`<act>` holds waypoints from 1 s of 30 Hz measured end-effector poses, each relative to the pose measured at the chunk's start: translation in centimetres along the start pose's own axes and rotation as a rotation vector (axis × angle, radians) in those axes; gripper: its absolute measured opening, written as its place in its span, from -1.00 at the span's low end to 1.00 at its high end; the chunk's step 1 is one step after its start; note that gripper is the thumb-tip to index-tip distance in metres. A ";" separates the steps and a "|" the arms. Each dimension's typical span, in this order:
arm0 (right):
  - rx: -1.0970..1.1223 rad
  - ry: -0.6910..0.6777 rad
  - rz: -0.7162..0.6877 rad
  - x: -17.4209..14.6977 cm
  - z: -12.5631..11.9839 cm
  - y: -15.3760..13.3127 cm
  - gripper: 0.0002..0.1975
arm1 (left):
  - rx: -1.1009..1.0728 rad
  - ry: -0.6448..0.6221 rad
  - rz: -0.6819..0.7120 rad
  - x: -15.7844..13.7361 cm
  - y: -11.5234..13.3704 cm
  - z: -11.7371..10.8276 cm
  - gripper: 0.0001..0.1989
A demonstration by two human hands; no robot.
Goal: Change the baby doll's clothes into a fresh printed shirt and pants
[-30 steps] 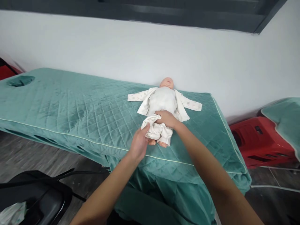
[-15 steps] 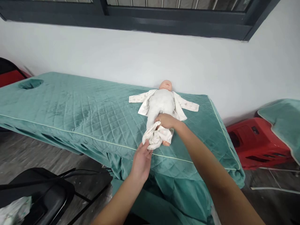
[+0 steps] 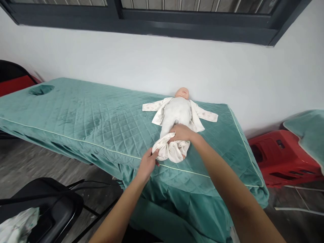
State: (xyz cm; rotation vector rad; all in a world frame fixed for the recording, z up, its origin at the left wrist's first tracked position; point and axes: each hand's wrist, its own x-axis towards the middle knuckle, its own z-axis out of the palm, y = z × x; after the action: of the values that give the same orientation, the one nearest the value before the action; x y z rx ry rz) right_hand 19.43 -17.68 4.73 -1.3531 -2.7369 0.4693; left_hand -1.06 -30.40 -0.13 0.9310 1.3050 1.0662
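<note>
A baby doll (image 3: pixel 177 109) with a soft whitish body lies on its back, head toward the wall. Its arms are in the sleeves of an open white patterned jacket (image 3: pixel 158 116). White baby pants (image 3: pixel 174 152) are bunched around the doll's lower legs. My left hand (image 3: pixel 148 162) pinches the left edge of the pants, thumb on top. My right hand (image 3: pixel 181 132) is closed at the upper edge of the pants, over one leg, its fingertips partly hidden in the cloth. The doll's feet are mostly covered by the fabric.
The doll lies on a massage bed (image 3: pixel 101 118) with a green quilted cover and a face hole at the far left. A black chair (image 3: pixel 55 195) with a crumpled cloth (image 3: pixel 20 224) stands at lower left. A red plastic chair (image 3: pixel 283 158) is at right.
My left hand has gone from loose fingers under the pants to a pinch on their left edge. The pants now cover more of the foot. The view has shifted slightly.
</note>
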 end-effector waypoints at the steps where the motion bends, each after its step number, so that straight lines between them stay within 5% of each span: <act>1: 0.006 0.003 -0.003 0.0 0.0 0.0 -0.64 | -0.004 -0.031 -0.011 0.1 0.3 -0.1 -0.56; 5: 0.054 0.023 -0.017 0.0 0.3 0.3 -0.65 | -0.046 -0.137 -0.052 0.4 1.1 -0.5 -0.52; 14: 0.238 0.149 -0.087 -1.1 0.9 1.0 -0.61 | 0.026 -0.336 0.088 3.6 1.0 -1.9 -0.65; 21: 0.326 0.143 -0.064 -1.8 0.6 0.4 -0.60 | 0.187 -0.296 0.196 7.8 1.5 -2.3 -0.83; 30: 0.333 0.247 0.098 -1.7 1.2 -0.4 -0.66 | 0.502 -0.256 0.703 14.1 3.0 -0.5 -0.79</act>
State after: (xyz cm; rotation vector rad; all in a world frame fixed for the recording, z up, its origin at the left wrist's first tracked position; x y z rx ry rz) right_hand 19.93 -19.52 3.84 -1.3570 -2.2822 0.6780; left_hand -2.22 -16.03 -1.20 1.9364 1.0593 1.0952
